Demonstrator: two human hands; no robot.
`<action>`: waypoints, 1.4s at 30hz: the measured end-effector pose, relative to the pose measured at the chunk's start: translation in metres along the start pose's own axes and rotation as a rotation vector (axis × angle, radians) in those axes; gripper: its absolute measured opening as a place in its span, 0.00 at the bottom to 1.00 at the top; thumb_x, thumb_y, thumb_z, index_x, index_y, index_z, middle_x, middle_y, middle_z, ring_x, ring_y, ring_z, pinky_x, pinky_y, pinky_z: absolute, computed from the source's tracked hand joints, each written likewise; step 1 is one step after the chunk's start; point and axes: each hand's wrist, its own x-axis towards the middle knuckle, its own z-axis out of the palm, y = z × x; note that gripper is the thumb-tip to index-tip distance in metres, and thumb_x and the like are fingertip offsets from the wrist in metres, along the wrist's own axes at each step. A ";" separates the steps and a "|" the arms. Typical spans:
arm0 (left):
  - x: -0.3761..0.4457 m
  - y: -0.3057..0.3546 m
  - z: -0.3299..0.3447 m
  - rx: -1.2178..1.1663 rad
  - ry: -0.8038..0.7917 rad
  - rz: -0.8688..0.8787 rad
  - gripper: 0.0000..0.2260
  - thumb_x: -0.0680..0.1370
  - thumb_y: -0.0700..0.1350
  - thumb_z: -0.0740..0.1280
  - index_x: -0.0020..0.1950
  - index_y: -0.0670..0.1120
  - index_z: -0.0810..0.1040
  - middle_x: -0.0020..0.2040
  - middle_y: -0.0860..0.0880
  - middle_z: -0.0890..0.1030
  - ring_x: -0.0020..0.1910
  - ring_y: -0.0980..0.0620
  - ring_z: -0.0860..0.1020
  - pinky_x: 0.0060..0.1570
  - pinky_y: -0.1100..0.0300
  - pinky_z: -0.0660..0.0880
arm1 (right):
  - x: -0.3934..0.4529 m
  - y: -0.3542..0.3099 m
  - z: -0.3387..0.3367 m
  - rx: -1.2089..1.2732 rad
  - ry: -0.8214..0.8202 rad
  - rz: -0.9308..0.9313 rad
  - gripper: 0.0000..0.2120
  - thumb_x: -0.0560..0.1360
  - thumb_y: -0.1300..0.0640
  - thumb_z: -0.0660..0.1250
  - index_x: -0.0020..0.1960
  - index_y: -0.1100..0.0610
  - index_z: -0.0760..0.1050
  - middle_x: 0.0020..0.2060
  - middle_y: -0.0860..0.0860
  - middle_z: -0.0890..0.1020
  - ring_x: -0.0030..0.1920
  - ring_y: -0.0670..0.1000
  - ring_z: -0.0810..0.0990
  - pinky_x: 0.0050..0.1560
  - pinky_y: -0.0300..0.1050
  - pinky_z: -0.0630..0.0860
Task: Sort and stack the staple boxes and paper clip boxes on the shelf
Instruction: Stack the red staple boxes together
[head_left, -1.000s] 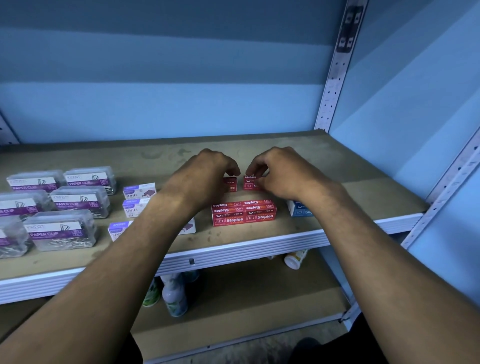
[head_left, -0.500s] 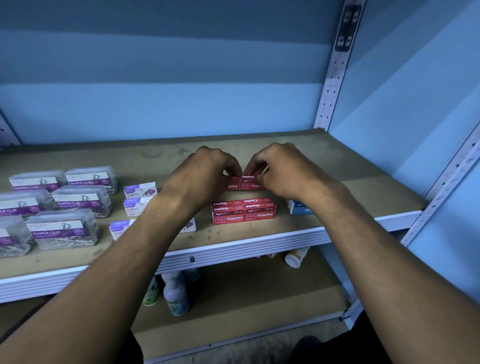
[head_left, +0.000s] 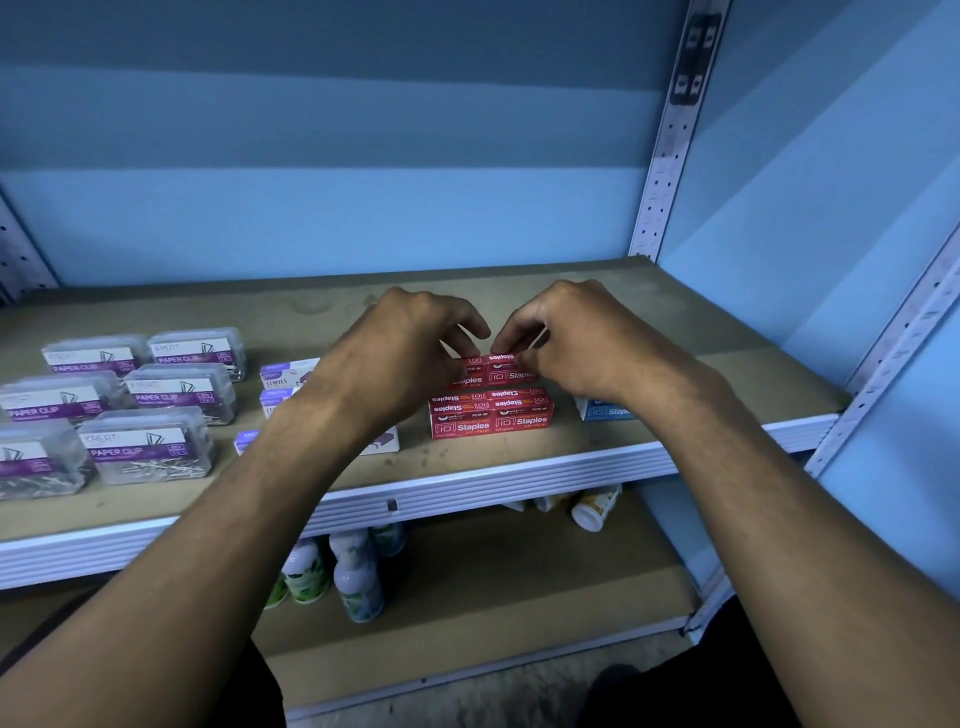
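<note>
The staple boxes at the shelf's middle are showing bright red with white lettering. At nine o'clock, the clear paper clip boxes are wearing purple and white labels. Beside them, white staple boxes are carrying purple bands. At three o'clock, a blue and white box is peeking out. The shelf is looking tan, edged in white.

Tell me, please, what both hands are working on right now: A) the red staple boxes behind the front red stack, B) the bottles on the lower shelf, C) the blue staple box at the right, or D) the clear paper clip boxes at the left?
A: the left hand and right hand both pinch the red staple boxes just behind the front red stack, away from the paper clip boxes.
</note>
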 end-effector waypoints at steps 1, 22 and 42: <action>-0.001 0.000 0.000 0.002 -0.005 -0.004 0.17 0.72 0.37 0.73 0.59 0.50 0.81 0.48 0.55 0.85 0.44 0.59 0.83 0.49 0.57 0.81 | 0.000 -0.001 0.000 0.000 -0.004 0.003 0.11 0.75 0.63 0.72 0.50 0.49 0.86 0.46 0.43 0.85 0.45 0.40 0.82 0.47 0.34 0.78; -0.003 -0.002 0.003 -0.028 -0.106 -0.054 0.15 0.73 0.36 0.72 0.58 0.49 0.82 0.48 0.53 0.86 0.46 0.60 0.83 0.54 0.58 0.80 | -0.003 -0.004 0.004 -0.058 -0.119 0.058 0.12 0.76 0.62 0.70 0.51 0.47 0.87 0.46 0.44 0.85 0.44 0.41 0.81 0.40 0.32 0.73; -0.011 0.008 0.000 0.095 -0.256 -0.076 0.40 0.66 0.56 0.78 0.74 0.53 0.66 0.59 0.58 0.81 0.56 0.58 0.78 0.59 0.56 0.75 | -0.008 -0.015 0.002 -0.189 -0.350 0.099 0.30 0.68 0.54 0.80 0.68 0.48 0.76 0.59 0.45 0.80 0.57 0.47 0.78 0.61 0.45 0.77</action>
